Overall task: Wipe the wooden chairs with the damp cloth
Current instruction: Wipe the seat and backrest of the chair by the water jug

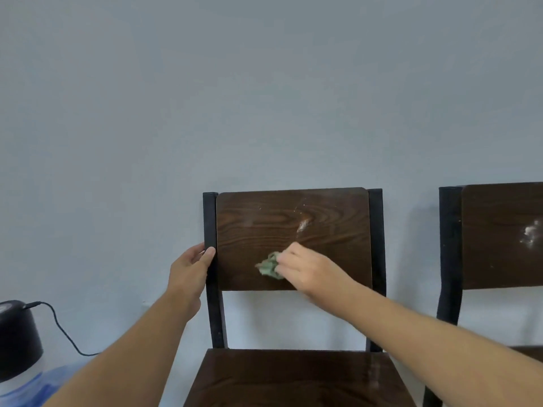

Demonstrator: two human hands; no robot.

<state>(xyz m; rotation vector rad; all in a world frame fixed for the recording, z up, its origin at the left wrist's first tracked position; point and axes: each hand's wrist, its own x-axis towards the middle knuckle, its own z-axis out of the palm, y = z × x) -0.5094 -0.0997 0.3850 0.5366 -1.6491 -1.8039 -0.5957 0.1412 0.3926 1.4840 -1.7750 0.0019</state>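
Note:
A dark wooden chair [264, 227] with a black metal frame stands against the wall in front of me. My right hand [308, 268] presses a crumpled green cloth [269, 266] against the lower part of its backrest. A white smear [302, 225] marks the wood just above the cloth. My left hand [191, 270] grips the left black post [210, 224] of the backrest. The seat [293, 380] shows below, between my arms.
A second wooden chair [499, 236] stands at the right edge, with a white smudge [531, 236] on its backrest. At lower left a water bottle with a black pump cap [16, 339] and a black cable [64, 333] sits near the grey wall.

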